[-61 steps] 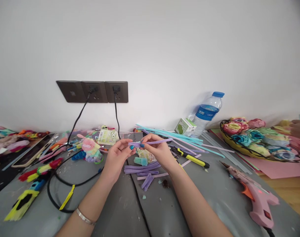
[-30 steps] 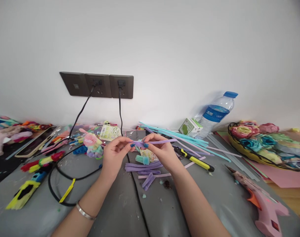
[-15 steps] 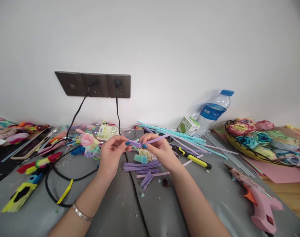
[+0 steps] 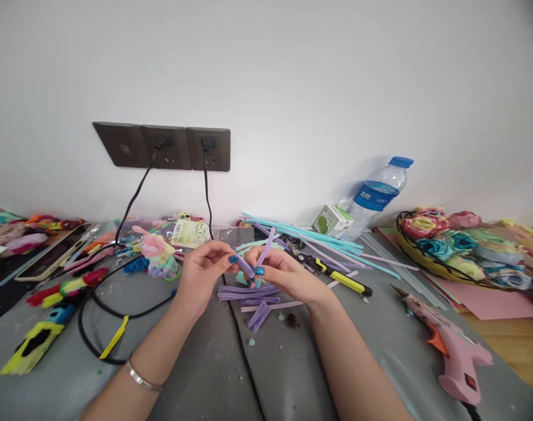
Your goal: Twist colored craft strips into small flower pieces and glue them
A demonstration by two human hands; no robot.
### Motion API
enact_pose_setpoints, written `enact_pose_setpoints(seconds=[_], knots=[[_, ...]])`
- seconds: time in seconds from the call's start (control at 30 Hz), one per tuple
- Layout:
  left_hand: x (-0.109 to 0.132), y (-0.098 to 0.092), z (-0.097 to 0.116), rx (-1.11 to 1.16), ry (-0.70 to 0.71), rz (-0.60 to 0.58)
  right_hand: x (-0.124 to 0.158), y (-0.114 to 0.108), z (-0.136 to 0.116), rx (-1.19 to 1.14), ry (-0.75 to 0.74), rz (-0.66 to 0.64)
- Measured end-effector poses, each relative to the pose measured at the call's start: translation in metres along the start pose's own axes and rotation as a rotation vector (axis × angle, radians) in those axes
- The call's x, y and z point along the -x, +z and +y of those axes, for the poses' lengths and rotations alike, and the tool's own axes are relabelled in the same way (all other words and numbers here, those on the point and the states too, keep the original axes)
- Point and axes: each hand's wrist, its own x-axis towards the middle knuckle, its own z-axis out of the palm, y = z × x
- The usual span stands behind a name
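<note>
Between my two hands is a purple pipe cleaner [image 4: 267, 248], bent into a V with one free end pointing up. My left hand [image 4: 205, 270] pinches its folded left part between thumb and forefinger. My right hand [image 4: 288, 273] pinches it near the bend, thumb on top. Below the hands, folded purple pipe cleaners [image 4: 244, 293] lie on the grey table, with a short purple piece [image 4: 259, 316] in front of them. A turquoise bundle behind the fingers is mostly hidden.
Yellow-and-black cutter [image 4: 345, 279] and long turquoise pipe cleaners [image 4: 305, 229] lie right of centre. Further right are a pink glue gun [image 4: 450, 345], a basket of paper flowers [image 4: 406, 245] and a leaning bottle [image 4: 374, 196]. Black cables [image 4: 237, 327] cross the table; a phone [image 4: 51, 254] lies left.
The pipe cleaner has gone from nearly straight to a sharp V, its free end swung upward. My right hand has turned and moved slightly closer to the left. The view has shifted a little.
</note>
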Motion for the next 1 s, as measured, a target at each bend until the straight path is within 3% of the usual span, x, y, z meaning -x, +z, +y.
enact_pose_setpoints(seconds=[0.13, 0.27, 0.4, 0.53, 0.67, 0.73, 0.9, 1.0], knots=[[0.001, 0.000, 0.000, 0.006, -0.033, -0.036, 0.000, -0.001, 0.000, -0.028, 0.002, 0.023], [-0.001, -0.003, 0.000, 0.025, -0.059, -0.073, -0.004, -0.003, 0.001, -0.039, -0.130, 0.201], [-0.003, -0.010, 0.006, -0.282, -0.044, -0.318, -0.007, -0.005, 0.002, -0.042, -0.247, 0.335], [-0.001, -0.014, 0.013, -0.665, -0.049, -0.560, -0.007, -0.005, 0.002, 0.000, -0.254, 0.341], [0.000, -0.014, 0.013, -0.803, -0.057, -0.713, -0.007, -0.004, 0.004, 0.051, -0.248, 0.318], [0.000, -0.012, 0.010, -0.801, -0.045, -0.674, -0.008, -0.005, 0.005, 0.102, -0.268, 0.319], [-0.001, -0.007, 0.007, -0.506, -0.011, -0.337, -0.009, -0.005, 0.006, 0.245, -0.320, 0.305], [-0.001, -0.007, 0.005, -0.404, -0.052, -0.234, -0.009, -0.004, 0.005, 0.298, -0.295, 0.286]])
